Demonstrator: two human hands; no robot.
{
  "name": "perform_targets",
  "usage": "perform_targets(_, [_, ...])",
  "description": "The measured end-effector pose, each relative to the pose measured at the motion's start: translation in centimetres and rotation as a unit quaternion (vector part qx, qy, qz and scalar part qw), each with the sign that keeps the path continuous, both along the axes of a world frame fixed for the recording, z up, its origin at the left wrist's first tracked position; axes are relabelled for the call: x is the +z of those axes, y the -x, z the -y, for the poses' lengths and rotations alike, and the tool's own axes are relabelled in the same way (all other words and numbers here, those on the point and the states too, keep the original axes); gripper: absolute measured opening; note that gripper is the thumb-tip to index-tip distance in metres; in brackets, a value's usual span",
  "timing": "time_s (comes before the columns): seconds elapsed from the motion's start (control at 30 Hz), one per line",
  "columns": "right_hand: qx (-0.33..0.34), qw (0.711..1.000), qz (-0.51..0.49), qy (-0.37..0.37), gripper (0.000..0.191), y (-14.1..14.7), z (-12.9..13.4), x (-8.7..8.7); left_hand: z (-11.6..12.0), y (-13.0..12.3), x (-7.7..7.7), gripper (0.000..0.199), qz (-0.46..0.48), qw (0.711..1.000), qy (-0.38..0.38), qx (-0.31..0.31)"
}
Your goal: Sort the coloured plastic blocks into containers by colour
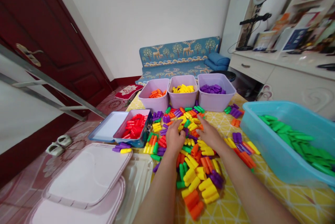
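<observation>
"Where are the hands?"

"The left hand (175, 137) curls over the plastic pegs (190, 178) heaped mid-surface (225, 129); I can't tell if it grips one. The right hand (210, 136) lies open against them."

"What's around?"

"Three lilac bins (182, 100) stand far, a blue tub (269, 140) right, a tin (133, 142) left."

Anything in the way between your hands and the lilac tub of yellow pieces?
Only loose pieces: a low scatter of purple, orange, green and yellow plastic pieces lies between the left hand, the right hand and the lilac tub of yellow pieces. No container or other tall thing stands there.
</observation>
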State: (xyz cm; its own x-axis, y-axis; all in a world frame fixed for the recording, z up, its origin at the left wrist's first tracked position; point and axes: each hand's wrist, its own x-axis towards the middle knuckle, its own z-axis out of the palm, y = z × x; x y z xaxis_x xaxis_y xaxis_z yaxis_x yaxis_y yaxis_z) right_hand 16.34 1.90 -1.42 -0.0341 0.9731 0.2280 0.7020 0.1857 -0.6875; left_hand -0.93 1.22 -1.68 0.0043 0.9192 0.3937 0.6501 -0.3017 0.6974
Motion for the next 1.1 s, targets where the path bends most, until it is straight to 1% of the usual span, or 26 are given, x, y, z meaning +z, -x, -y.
perform_targets(0.1, [0.031, 0.998, 0.06, 0.012, 0.062, 0.4, 0.5, 0.1, 0.1, 0.0, 0.1, 0.054, 0.007, 1.0, 0.011, -0.023])
perform_targets(0.2, [0.056, 0.992, 0.114, 0.012, 0.049, 0.9, 1.1, 0.0, 0.2, 0.0, 0.3, 0.055, 0.031, 0.997, 0.012, -0.068])
perform_targets(0.27, [0.063, 0.991, 0.118, 0.001, 0.041, 1.1, 1.3, -0.1, 0.3, -0.1, 0.3, 0.054, 0.05, 0.995, 0.005, -0.089])
perform_targets(0.37, [0.059, 0.997, 0.056, -0.014, 0.038, 1.2, 1.4, -0.1, 0.3, -0.2, 0.3, 0.05, 0.101, 0.99, -0.016, -0.092])
perform_targets(0.5, [0.051, 0.997, -0.061, -0.01, 0.036, 1.3, 1.4, 0.0, 0.1, -0.4, -0.1, 0.047, 0.197, 0.977, -0.027, -0.071])
perform_targets(0.57, [0.047, 0.99, -0.135, 0.006, 0.034, 1.5, 1.5, 0.2, 0.1, -0.5, -0.3, 0.045, 0.236, 0.969, -0.011, -0.075])
perform_targets(0.67, [0.037, 0.972, -0.23, 0.023, 0.036, 1.8, 1.8, 0.9, 0.3, -0.6, -0.2, 0.038, 0.261, 0.962, 0.015, -0.077])
perform_targets(0.7, [0.034, 0.97, -0.24, 0.019, 0.037, 1.9, 1.9, 1.1, 0.4, -0.7, 0.0, 0.038, 0.266, 0.961, 0.019, -0.07])
perform_targets(0.77, [0.031, 0.973, -0.231, -0.006, 0.037, 2.1, 2.0, 1.3, 0.5, -0.7, 0.4, 0.038, 0.272, 0.961, 0.02, -0.051])
perform_targets(0.87, [0.041, 0.975, -0.215, -0.035, 0.034, 2.2, 1.9, 0.9, 0.6, -0.7, 0.6, 0.035, 0.278, 0.959, 0.033, -0.04])
perform_targets(0.93, [0.047, 0.972, -0.23, -0.016, 0.034, 2.3, 1.7, 0.3, 0.4, -0.7, 0.4, 0.034, 0.263, 0.963, 0.039, -0.037])
perform_targets(1.0, [0.042, 0.969, -0.245, 0.012, 0.036, 2.3, 1.6, -0.2, 0.3, -0.5, -0.1, 0.038, 0.231, 0.972, 0.035, -0.026])
perform_targets(1.1, [0.04, 0.966, -0.253, 0.027, 0.029, 2.4, 1.6, -0.5, -0.1, -0.3, -0.8, 0.043, 0.181, 0.983, 0.021, 0.012])
